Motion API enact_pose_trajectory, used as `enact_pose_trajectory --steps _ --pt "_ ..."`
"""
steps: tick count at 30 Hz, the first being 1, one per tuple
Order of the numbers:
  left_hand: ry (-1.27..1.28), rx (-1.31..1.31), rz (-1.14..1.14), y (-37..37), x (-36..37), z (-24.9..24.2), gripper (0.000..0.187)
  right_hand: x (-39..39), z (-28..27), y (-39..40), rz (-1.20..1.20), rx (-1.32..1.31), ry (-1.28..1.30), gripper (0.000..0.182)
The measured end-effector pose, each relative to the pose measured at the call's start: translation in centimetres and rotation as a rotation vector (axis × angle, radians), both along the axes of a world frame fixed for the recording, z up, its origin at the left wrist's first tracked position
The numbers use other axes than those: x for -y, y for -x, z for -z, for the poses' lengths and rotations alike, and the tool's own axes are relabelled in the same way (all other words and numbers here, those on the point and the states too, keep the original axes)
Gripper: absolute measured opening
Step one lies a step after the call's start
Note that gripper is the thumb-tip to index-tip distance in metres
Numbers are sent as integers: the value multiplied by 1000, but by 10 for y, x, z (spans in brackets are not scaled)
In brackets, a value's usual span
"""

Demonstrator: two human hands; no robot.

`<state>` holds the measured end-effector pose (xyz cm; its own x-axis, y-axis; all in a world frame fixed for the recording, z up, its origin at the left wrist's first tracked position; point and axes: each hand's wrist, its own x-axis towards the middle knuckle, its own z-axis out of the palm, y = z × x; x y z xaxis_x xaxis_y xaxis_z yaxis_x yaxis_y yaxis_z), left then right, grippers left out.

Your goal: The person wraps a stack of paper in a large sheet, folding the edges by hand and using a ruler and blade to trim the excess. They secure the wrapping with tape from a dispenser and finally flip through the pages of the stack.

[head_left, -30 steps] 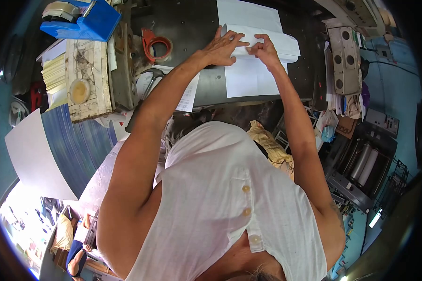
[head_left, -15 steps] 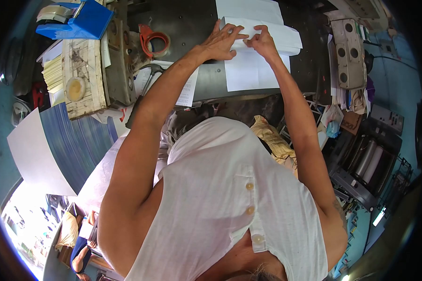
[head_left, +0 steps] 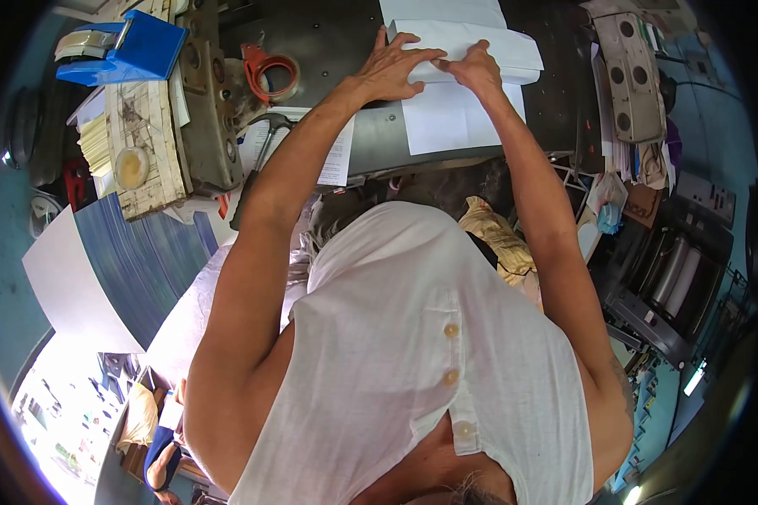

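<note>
A white folded paper [head_left: 514, 57] lies across larger white sheets [head_left: 455, 122] on the dark metal tabletop [head_left: 358, 151]. My left hand [head_left: 389, 69] rests on the fold's left part, fingers spread and nothing gripped. On the same fold, my right hand [head_left: 477, 71] presses down with its thumb stretched toward the left; its other fingers are partly bent. The tips of the two hands nearly meet at the middle of the fold. Beneath my left forearm are a printed sheet [head_left: 335, 164] and a hammer [head_left: 271, 126].
A red tape dispenser [head_left: 259, 71] lies left of my left hand. Farther left, a blue tape dispenser [head_left: 143, 52] sits on a worn wooden block [head_left: 143, 118]. A holed metal bar [head_left: 630, 80] and papers stand at the right. Another person [head_left: 162, 454] shows at lower left.
My right hand has shifted slightly down, its thumb now stretched close to the left fingertips. My left hand stays spread on the fold. The whole view has tilted slightly.
</note>
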<state>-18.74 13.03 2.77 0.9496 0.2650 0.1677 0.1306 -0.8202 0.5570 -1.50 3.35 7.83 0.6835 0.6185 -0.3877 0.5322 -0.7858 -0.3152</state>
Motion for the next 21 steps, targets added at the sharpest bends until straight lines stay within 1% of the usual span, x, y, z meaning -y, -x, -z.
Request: enact_pose_trajectory --steps 2,5,8,11,13,14,16,17,18,19,20,21 --pt "-26 6 3 -2 1 3 71 11 7 -4 -1 111 17 105" --pt "-75 23 7 0 1 5 67 19 14 -3 -5 106 -46 106" --pt "-152 12 -10 0 3 9 62 31 19 -1 30 94 -119 96" --pt "-282 -28 -30 0 9 7 59 61 29 -3 -102 243 -128 79" --pt "-333 -55 -77 6 15 -1 60 86 69 -22 56 113 -243 70" --pt "-364 -66 -123 8 10 -6 61 79 77 -32 112 49 -307 65" --pt "-407 -82 -162 14 13 0 67 79 31 -12 62 89 -334 57" --pt "-428 -110 -194 14 16 -3 69 73 14 -5 22 163 -353 54" --pt "-461 -141 -238 15 15 -5 71 64 -6 2 -37 159 -429 48" --pt "-438 -118 -266 15 18 -1 74 53 -21 10 -80 118 -532 44" --pt "-430 -96 -307 16 19 4 77 36 -40 21 -152 87 -574 38" --pt "-447 -84 -305 21 21 0 80 18 -52 30 -220 -32 -653 30"
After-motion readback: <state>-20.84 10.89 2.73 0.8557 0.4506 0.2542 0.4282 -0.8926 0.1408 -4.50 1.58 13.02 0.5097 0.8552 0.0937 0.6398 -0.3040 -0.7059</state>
